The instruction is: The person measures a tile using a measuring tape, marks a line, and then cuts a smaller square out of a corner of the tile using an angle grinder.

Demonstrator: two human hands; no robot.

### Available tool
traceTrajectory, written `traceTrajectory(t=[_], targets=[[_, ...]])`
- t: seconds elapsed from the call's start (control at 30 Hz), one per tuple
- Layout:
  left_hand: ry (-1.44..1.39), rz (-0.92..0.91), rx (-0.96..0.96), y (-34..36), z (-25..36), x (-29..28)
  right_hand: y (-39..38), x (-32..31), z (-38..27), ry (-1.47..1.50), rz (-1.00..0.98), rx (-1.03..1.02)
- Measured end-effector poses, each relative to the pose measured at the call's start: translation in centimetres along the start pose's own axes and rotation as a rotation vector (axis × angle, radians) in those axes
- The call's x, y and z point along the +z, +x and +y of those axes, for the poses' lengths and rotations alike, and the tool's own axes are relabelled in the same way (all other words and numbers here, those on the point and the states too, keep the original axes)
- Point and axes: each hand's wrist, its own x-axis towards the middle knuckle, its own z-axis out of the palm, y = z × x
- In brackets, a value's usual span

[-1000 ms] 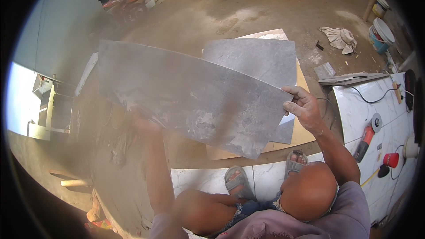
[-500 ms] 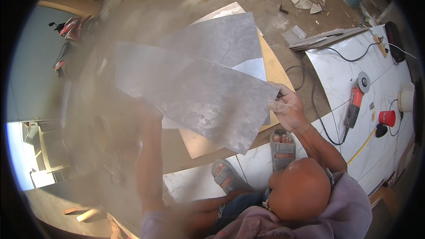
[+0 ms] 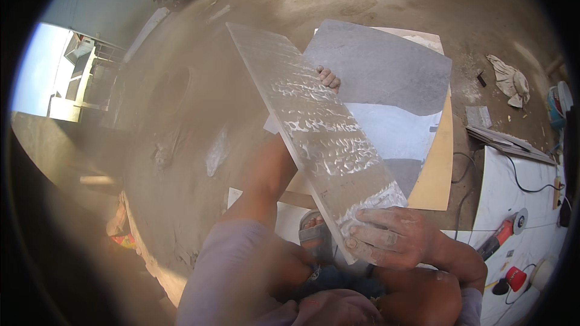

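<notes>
Slab (image 3: 329, 127) flipped: half a second ago its smooth grey face lay uppermost across my reach; now the back tilts into view, streaked with wavy, shiny ridges, its near end down by my lap. My left hand (image 3: 329, 79) reaches beneath it, fingers curled snugly over the far long edge, palm and thumb hidden behind. My right hand (image 3: 396, 236), a moment ago pinching the end, lies across the whitened near end with fingers bent and slightly parted; whether the thumb clamps the underside I cannot tell. The turn, as I judge it, brings the ridged back within working reach of my right hand, while my left seems to carry much of the weight. Just beyond, the slab slants partly over a grey sheet (image 3: 377, 63) bearing a pale patch (image 3: 386, 128); a tan board (image 3: 440, 172) shows below the sheet. To my right, well apart from the slab, an angle grinder (image 3: 500, 236) rests on white marbled tiles (image 3: 506, 188); a rumpled cloth (image 3: 510, 81) lies farther off.
</notes>
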Motion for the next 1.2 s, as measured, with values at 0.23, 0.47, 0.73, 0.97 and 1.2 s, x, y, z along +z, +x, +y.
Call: traceTrajectory(t=[0.23, 0.47, 0.73, 0.97, 1.2], targets=[[0.033, -0.098, 0.075, -1.5, 0.8, -0.3, 0.1, 1.1, -0.5, -0.022, 0.0, 0.042], [0.039, -0.129, 0.085, -2.1, 1.2, -1.4, 0.1, 3.0, -1.6, -0.076, -0.181, -0.029], [-0.002, -0.132, -0.011, -4.0, 3.9, -1.3, 0.1, 2.9, -1.7, -0.041, -0.045, -0.007], [0.557, 1.202, 0.012, -2.0, -2.8, 7.9, -7.3, 2.8, 1.8, -0.048, 0.54, 0.739], [1.25, 1.657, 0.038, -5.1, 2.7, 3.8, -13.2, 7.8, 4.7, 0.758, 1.113, 1.366]])
